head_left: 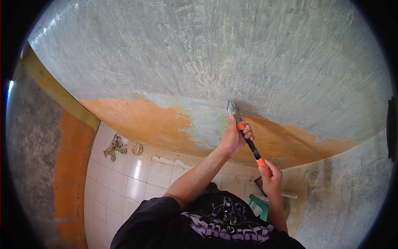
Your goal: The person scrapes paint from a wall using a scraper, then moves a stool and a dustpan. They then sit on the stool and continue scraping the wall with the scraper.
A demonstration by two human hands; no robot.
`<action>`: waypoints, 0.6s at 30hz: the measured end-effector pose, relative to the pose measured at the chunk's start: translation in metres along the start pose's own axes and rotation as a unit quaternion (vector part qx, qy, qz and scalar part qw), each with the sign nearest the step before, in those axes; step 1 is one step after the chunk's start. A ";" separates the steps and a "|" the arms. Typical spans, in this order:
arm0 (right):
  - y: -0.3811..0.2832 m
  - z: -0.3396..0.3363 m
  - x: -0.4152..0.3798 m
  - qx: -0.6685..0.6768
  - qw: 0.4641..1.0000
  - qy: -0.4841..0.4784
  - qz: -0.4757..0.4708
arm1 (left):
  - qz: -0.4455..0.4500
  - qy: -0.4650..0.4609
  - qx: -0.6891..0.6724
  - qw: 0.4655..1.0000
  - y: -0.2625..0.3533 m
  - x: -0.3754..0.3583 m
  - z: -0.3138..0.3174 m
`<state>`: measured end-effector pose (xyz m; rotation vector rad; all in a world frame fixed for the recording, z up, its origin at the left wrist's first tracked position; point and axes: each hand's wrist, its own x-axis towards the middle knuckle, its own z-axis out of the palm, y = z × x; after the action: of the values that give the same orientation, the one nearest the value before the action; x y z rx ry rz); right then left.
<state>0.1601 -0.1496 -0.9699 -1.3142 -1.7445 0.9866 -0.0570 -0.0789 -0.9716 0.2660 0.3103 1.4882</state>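
Mottled grey wall [166, 50], ragged orange lower band [141, 120], shiny white floor tiles [119, 182]

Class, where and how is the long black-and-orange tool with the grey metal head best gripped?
Probably by the orange lower grip, from below, with the right hand; the left hand just under the grey metal head. The long handle slants from the grey wall toward the black shirt.

Single head cam, round wide-angle, looks forward and steeply down from above and behind left hand [233, 140] and right hand [272, 180], close in, wall [199, 54] beyond them, tiled floor [118, 180] below.
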 end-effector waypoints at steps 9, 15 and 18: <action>-0.004 -0.007 0.007 0.000 1.000 -0.005 0.022 | 0.010 -0.016 -0.010 1.000 0.001 0.002 0.002; -0.014 -0.004 0.011 -0.007 0.999 -0.010 0.034 | 0.003 -0.018 -0.012 1.000 0.010 0.001 0.001; -0.016 -0.009 0.010 0.003 1.000 -0.003 0.020 | 0.006 -0.018 -0.014 1.000 0.004 0.001 0.002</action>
<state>0.1591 -0.1414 -0.9508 -1.3473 -1.7251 1.0183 -0.0604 -0.0771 -0.9687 0.2723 0.2601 1.4979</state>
